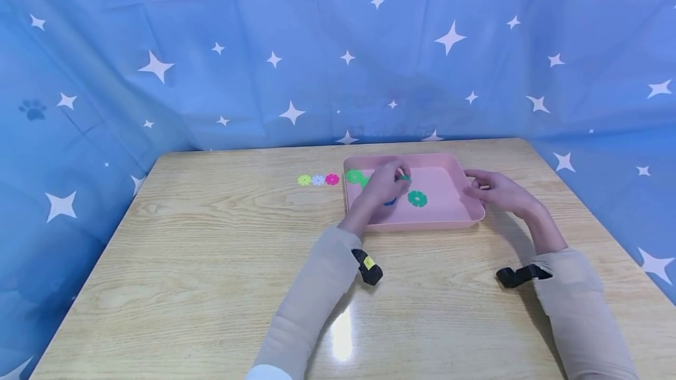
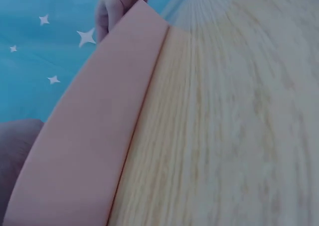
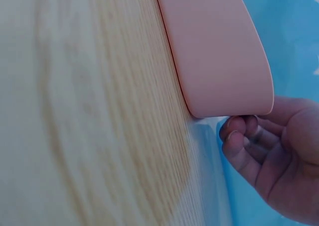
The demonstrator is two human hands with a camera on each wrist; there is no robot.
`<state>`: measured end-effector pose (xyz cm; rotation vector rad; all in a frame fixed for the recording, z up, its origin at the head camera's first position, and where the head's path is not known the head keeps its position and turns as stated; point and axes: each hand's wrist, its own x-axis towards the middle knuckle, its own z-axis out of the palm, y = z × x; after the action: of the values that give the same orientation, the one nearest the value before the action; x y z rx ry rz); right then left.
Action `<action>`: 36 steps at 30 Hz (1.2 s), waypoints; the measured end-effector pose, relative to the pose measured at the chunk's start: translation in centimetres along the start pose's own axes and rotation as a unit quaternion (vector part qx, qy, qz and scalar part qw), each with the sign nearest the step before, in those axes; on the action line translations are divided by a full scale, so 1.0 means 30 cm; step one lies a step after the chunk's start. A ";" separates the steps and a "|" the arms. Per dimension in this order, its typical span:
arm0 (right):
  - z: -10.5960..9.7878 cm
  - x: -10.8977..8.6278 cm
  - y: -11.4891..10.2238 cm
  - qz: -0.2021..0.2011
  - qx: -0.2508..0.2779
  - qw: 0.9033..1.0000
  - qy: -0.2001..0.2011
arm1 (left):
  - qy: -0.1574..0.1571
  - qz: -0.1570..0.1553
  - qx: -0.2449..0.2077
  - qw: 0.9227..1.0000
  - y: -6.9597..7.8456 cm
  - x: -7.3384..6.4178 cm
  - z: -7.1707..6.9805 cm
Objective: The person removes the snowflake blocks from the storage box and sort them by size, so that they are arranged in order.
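My left hand [image 1: 381,185] reaches into a shallow pink tray [image 1: 446,186] and pinches a dark green notched flower disc [image 1: 404,178] above the tray floor. Below that hand a blue disc [image 1: 390,202] is partly covered. Another green disc [image 1: 417,199] lies flat beside it. Bright green discs [image 1: 354,176] sit in the tray's far left corner, partly hidden by the hand. At the tray's right end, my right hand [image 1: 499,193] holds the rim. The right wrist view shows curled fingers [image 3: 237,146] against the outer wall [image 3: 219,52].
Left of the tray, a yellow-green disc [image 1: 304,180], a pale blue disc [image 1: 318,180] and a magenta disc [image 1: 332,179] form a row on the wooden table [image 1: 211,263]. A blue star-patterned cloth [image 1: 327,92] hangs behind the table.
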<state>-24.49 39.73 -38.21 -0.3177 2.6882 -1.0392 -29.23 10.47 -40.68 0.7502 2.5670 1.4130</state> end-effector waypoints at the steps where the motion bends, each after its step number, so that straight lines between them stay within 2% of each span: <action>1: 0.001 0.001 0.001 0.000 -0.001 1.000 0.000 | 0.004 0.006 -0.004 1.000 0.002 -0.003 -0.001; 6: 0.002 0.005 0.005 0.002 -0.005 1.000 0.001 | 0.021 0.027 -0.035 0.999 0.023 -0.032 -0.022; 11: 0.002 0.006 0.008 -0.001 -0.009 1.000 0.003 | 0.035 0.025 -0.069 0.997 0.044 -0.073 -0.060; 17: 0.002 0.002 -0.002 0.002 -0.001 1.000 -0.001 | 0.056 0.024 -0.091 0.994 0.045 -0.113 -0.109; 23: 0.001 -0.003 -0.003 0.002 0.000 1.000 0.001 | 0.079 0.014 -0.098 0.992 0.024 -0.135 -0.156; 31: 0.004 -0.002 -0.004 0.006 -0.008 1.000 0.000 | 0.104 -0.024 -0.103 0.989 -0.017 -0.158 -0.229; 36: 0.002 -0.004 -0.009 0.001 -0.007 1.000 -0.001 | 0.114 -0.024 -0.107 0.987 -0.059 -0.182 -0.285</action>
<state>-24.34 39.53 -38.05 -0.3186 2.6950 -1.0192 -27.92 0.59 -38.07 0.5179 2.5132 1.8174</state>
